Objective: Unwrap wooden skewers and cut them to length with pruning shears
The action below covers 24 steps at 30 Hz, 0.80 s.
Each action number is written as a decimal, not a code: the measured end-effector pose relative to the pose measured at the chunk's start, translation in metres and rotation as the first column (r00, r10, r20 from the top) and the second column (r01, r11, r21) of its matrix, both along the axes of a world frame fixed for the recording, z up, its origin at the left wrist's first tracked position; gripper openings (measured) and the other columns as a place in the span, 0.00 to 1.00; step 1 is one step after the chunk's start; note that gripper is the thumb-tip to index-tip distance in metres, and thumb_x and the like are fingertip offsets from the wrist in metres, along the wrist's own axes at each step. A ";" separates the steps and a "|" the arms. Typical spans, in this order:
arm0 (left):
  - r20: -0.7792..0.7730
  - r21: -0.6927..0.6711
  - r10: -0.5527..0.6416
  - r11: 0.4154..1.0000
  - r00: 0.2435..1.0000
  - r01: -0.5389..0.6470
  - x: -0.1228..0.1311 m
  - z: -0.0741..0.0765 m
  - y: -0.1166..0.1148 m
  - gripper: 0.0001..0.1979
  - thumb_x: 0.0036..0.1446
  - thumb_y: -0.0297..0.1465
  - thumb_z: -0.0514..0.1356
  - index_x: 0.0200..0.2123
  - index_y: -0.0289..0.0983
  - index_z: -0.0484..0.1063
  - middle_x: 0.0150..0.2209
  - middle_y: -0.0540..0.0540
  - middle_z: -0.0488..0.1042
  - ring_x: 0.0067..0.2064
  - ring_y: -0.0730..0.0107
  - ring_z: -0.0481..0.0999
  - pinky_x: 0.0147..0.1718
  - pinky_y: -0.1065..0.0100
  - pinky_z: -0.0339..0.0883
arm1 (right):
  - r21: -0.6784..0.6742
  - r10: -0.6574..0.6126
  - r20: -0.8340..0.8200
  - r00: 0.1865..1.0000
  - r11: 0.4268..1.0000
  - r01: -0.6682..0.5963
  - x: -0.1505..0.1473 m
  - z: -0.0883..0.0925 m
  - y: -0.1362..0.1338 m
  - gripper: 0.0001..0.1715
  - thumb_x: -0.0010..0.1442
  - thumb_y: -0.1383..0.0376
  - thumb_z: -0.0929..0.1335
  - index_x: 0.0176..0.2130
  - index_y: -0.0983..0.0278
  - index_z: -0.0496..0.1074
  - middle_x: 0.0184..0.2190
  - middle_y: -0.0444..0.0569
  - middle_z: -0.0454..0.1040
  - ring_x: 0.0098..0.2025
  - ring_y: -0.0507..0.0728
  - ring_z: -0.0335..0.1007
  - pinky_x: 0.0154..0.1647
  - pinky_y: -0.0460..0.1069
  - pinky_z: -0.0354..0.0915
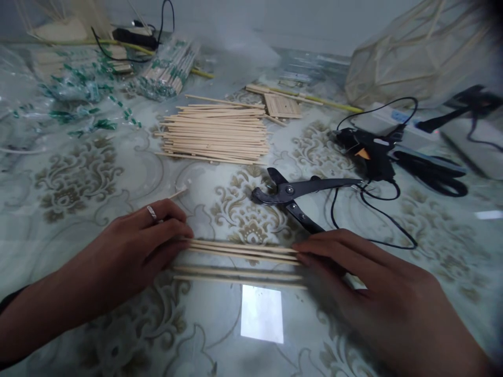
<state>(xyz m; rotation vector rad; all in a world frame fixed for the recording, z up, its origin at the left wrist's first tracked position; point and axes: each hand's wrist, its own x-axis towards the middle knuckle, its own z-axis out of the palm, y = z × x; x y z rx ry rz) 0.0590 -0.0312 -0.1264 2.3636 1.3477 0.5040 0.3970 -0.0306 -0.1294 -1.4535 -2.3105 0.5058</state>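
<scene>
My left hand [145, 241], with a ring on one finger, pinches the left ends of a few thin wooden sticks [241, 250]. At their right ends, my right hand [365, 283] has its fingers closed on the same sticks. The sticks lie side by side, stretched level between both hands just above the patterned tabletop [129, 335]. Two more pale lines run below them; whether these are sticks or a reflection in the glossy surface I cannot tell. Black hand cutters [288, 191] lie with jaws apart beyond my right hand.
A pile of wooden sticks [214, 133] lies behind, beside a small stick panel [282, 104]. At right are a black glue gun [373, 149] with a looping cord, black-handled scissors [436, 173] and a stick-framed structure [416, 57]. Wrapped stick bundles [168, 68] and plastic wrappers [78, 89] lie left.
</scene>
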 end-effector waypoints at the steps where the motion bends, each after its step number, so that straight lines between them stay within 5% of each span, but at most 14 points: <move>1: -0.001 -0.002 -0.013 1.000 1.000 0.013 0.000 0.001 0.000 0.07 0.69 0.30 0.57 0.42 0.42 0.75 0.45 0.49 0.77 0.39 0.69 0.79 0.43 0.70 0.73 | 0.001 -0.007 -0.005 1.000 1.000 0.007 0.000 0.000 0.000 0.09 0.70 0.62 0.66 0.45 0.53 0.76 0.44 0.47 0.80 0.36 0.58 0.80 0.35 0.50 0.76; 12: -0.015 -0.023 -0.116 0.993 0.993 0.115 -0.002 0.001 -0.004 0.16 0.63 0.42 0.65 0.51 0.46 0.74 0.49 0.45 0.77 0.46 0.58 0.80 0.48 0.61 0.76 | 0.052 0.122 -0.001 0.993 0.991 -0.122 0.005 -0.004 0.003 0.15 0.67 0.54 0.70 0.50 0.56 0.79 0.49 0.49 0.79 0.43 0.58 0.82 0.42 0.49 0.79; 16: -0.055 -0.027 -0.134 0.991 0.989 0.133 -0.003 -0.001 -0.006 0.17 0.62 0.40 0.66 0.53 0.46 0.73 0.51 0.45 0.77 0.46 0.59 0.80 0.46 0.61 0.75 | 0.027 0.156 0.010 0.988 0.987 -0.157 0.009 -0.008 0.001 0.17 0.65 0.54 0.72 0.52 0.56 0.78 0.51 0.49 0.78 0.44 0.57 0.82 0.50 0.51 0.79; 24: -0.050 -0.105 -0.173 0.980 0.984 0.167 0.001 0.001 -0.010 0.12 0.67 0.30 0.60 0.52 0.43 0.72 0.50 0.47 0.77 0.38 0.68 0.81 0.40 0.66 0.74 | -0.108 0.149 -0.104 0.983 0.981 -0.160 0.006 -0.004 0.000 0.12 0.68 0.59 0.69 0.49 0.55 0.79 0.46 0.49 0.80 0.42 0.58 0.82 0.46 0.51 0.81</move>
